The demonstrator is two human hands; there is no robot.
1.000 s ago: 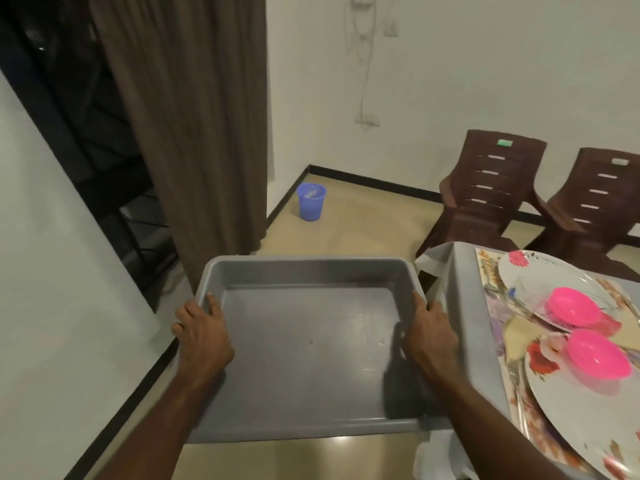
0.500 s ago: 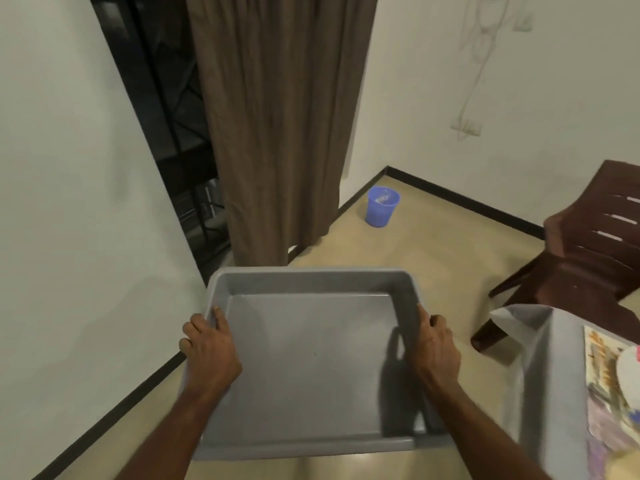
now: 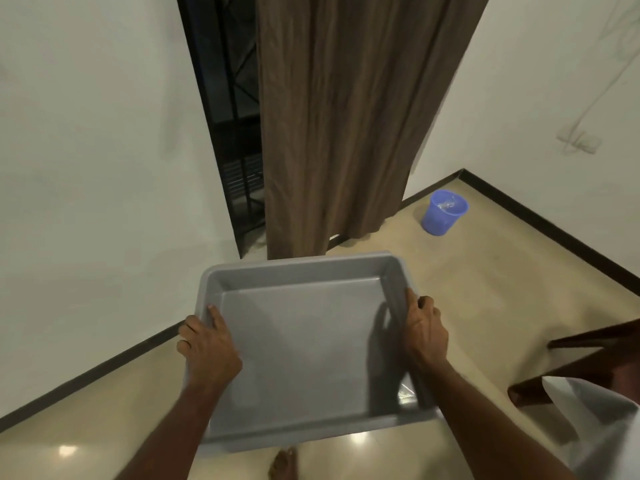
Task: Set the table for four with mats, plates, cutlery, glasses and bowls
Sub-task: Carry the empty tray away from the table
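**Empty tray carried off, table dropped out of view**

Biggest change vs a sec earlier: view swung left, away from the table. Then, the laid places (floral mats, plates, pink bowls) were in shot on the right w/ two brown chairs; half a sec ago only a strip of them was left. At this moment none of the mats, plates or bowls showed, just a white cloth corner (image 3: 588, 410) at lower right and part of a chair (image 3: 595, 358).

Grey tray (image 3: 304, 344) was held level in front of the body, over the floor, nothing in it. Grip was unchanged across all three frames: left hand (image 3: 207, 344) curled over the left rim, thumb inside the wall, fingers wrapped outside; right hand (image 3: 424, 330) gripped the right rim the same way.

Ahead were a brown curtain (image 3: 346, 116), a dark doorway (image 3: 235, 133) and a blue bin (image 3: 445, 211) on the floor by the wall.

Judgement: tray looked unloaded, so the person was prob. putting it away or going for another load. No cutlery or glasses could be seen, so can't say if setting was done.
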